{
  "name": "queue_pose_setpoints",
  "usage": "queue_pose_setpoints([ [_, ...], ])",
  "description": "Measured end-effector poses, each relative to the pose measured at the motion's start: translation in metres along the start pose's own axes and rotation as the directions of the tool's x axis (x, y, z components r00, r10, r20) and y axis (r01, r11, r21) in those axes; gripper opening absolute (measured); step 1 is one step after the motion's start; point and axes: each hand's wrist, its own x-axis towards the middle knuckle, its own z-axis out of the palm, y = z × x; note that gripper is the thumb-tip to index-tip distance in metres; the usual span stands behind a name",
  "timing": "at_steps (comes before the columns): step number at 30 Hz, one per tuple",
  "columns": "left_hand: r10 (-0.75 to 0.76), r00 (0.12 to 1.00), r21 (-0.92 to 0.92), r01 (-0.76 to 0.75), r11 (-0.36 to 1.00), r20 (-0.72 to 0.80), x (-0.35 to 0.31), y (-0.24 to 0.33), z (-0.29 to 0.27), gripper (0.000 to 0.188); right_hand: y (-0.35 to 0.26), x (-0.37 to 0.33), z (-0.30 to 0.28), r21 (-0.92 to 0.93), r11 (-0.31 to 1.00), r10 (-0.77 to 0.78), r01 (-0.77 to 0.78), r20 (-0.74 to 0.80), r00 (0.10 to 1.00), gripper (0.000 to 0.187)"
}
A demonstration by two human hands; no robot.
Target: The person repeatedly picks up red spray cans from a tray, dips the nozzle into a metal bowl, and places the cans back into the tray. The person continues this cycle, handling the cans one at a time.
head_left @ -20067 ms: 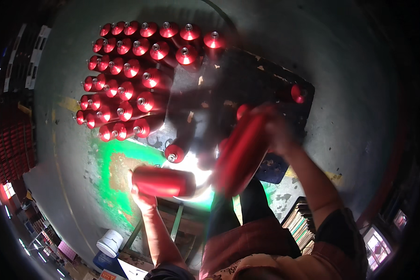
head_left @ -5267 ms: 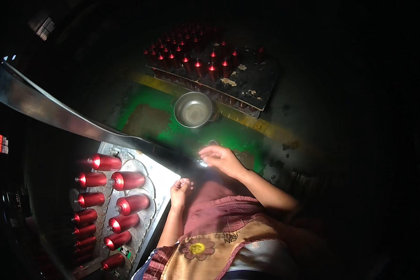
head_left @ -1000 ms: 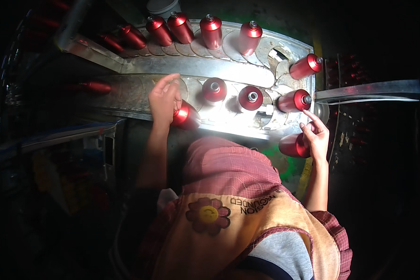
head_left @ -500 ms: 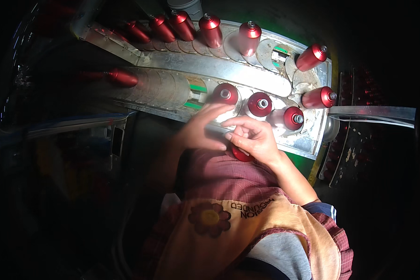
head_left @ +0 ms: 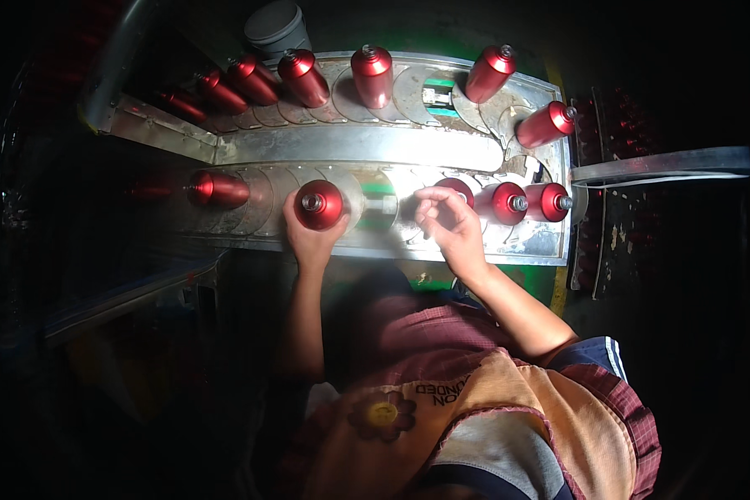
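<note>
My left hand (head_left: 312, 244) is wrapped round a red metallic bottle (head_left: 320, 215) that stands upright on the near run of the conveyor (head_left: 302, 148). The bottle has a narrow, uncapped neck pointing up toward me. To its right, my right hand (head_left: 459, 236) is raised with bent fingers, thumb and forefinger close together. Whether something small sits between those fingers I cannot make out. Partly hidden behind that hand is another red bottle (head_left: 456, 184). Farther right stand two more, a red bottle (head_left: 505, 201) and a red bottle (head_left: 547, 202) at the conveyor's corner.
Several red bottles stand along the far run, such as one bottle (head_left: 372, 77). A metal divider (head_left: 350, 143) separates the two runs. Behind stands a pale bucket (head_left: 276, 30). A metal bar (head_left: 667, 164) juts out right. More bottles fill a dark rack (head_left: 629, 142).
My left hand has moved left and now grips a bottle on the conveyor. The bottle formerly below my hands, near my apron, no longer shows there. My right hand is now apart from the left.
</note>
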Motion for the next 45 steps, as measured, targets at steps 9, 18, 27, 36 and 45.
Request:
queue_pose_setpoints([
  [9,-0.054,0.998,-0.094,0.050,0.994,-0.034,-0.036,-0.038,0.069,0.094,0.031,-0.105,-0.159,0.023,0.988,0.155,-0.154,-0.223,0.962,0.022],
  [18,-0.397,0.836,-0.097,0.463,0.881,0.378,-0.256,0.087,0.164,0.010,0.046,-0.246,-0.399,0.100,0.993,0.007,0.061,-0.571,0.821,0.021],
  [27,-0.226,0.411,0.020,0.449,0.893,0.883,-0.359,0.263,0.407,0.006,0.020,-0.329,-0.566,0.038,0.982,-0.106,0.184,-0.697,0.709,0.027],
  [36,-0.133,0.310,0.002,0.391,0.921,0.941,-0.332,0.298,0.697,0.009,0.059,-0.368,-0.791,0.114,0.975,0.014,0.189,-0.886,0.463,0.033],
  [45,0.081,0.282,-0.103,0.065,0.993,0.956,-0.278,0.399,1.125,0.034,0.102,-0.354,-1.038,0.298,0.934,0.330,-0.198,-0.930,0.159,0.036],
])
